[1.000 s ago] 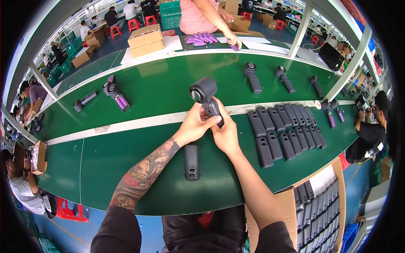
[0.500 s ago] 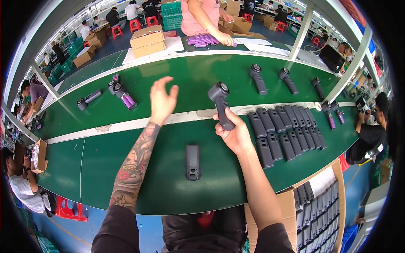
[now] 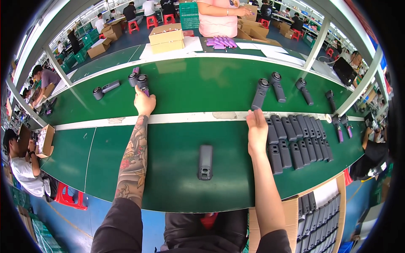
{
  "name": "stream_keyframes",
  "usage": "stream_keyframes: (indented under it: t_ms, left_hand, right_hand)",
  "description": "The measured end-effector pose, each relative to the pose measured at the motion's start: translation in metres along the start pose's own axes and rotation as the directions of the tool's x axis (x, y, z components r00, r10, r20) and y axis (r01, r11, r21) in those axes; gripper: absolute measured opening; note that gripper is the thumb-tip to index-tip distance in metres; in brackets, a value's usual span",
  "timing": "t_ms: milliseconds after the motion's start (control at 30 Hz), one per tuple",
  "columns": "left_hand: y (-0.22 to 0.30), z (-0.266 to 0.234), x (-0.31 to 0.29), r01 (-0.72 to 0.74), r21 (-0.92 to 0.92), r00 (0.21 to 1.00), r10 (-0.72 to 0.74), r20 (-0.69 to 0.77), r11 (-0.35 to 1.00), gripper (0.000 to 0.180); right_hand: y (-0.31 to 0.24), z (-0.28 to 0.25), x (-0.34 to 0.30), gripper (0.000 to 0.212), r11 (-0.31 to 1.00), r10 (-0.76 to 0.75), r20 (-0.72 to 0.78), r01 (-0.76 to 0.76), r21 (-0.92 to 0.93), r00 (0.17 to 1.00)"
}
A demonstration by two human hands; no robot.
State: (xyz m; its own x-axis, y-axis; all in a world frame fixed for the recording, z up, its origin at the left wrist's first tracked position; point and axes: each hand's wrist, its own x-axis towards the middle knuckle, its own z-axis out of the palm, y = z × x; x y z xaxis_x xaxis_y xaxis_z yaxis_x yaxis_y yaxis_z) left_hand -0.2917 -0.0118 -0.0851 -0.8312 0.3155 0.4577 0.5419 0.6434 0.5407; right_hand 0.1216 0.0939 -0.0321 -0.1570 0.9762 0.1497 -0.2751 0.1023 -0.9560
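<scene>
My left hand (image 3: 144, 102) reaches far across the green belt (image 3: 177, 139) and closes on the purple handle of a grey round-headed device (image 3: 141, 81). My right hand (image 3: 256, 128) lies flat and open on the white dividing strip (image 3: 190, 118), holding nothing. Just beyond its fingertips a dark grey round-headed device (image 3: 260, 93) lies on the far belt. A single dark grey shell (image 3: 205, 162) lies between my arms, close to the near edge.
Two rows of dark grey shells (image 3: 295, 141) lie right of my right hand. A cardboard box of more shells (image 3: 320, 219) stands at lower right. More devices (image 3: 278, 86) (image 3: 105, 89) lie on the far belt. Across it a person in pink (image 3: 217, 19) works beside purple pieces (image 3: 221, 42).
My right hand has set the round-headed device down on the far belt and let go. My left hand has moved out to the left and taken hold of the purple-handled device.
</scene>
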Motion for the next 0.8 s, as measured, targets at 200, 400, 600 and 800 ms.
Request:
stream_keyframes:
  t_ms: [200,400,600,800]
  left_hand:
    - [0.045,-0.033,-0.022,-0.059,-0.455,0.998,0.053,-0.026,0.889,0.059]
    - [0.132,-0.059,-0.054,0.521,-0.851,0.836,0.237,0.494,-0.063,0.026]
    - [0.159,-0.038,-0.114,0.672,-0.741,0.676,0.421,0.605,-0.015,0.029]
    - [0.153,-0.033,-0.117,0.662,-0.749,0.708,0.353,0.612,-0.028,0.024]
  right_hand:
    - [-0.037,0.013,-0.027,0.043,0.925,0.001,0.949,0.359,-0.121,0.317]
    - [-0.029,0.013,-0.037,0.037,0.804,0.056,0.959,0.558,-0.208,0.277]
    - [-0.007,0.004,-0.025,0.037,0.538,-0.096,0.762,0.677,-0.502,0.640]
    - [-0.012,-0.005,-0.022,0.039,0.297,-0.225,0.808,0.828,-0.476,0.545]
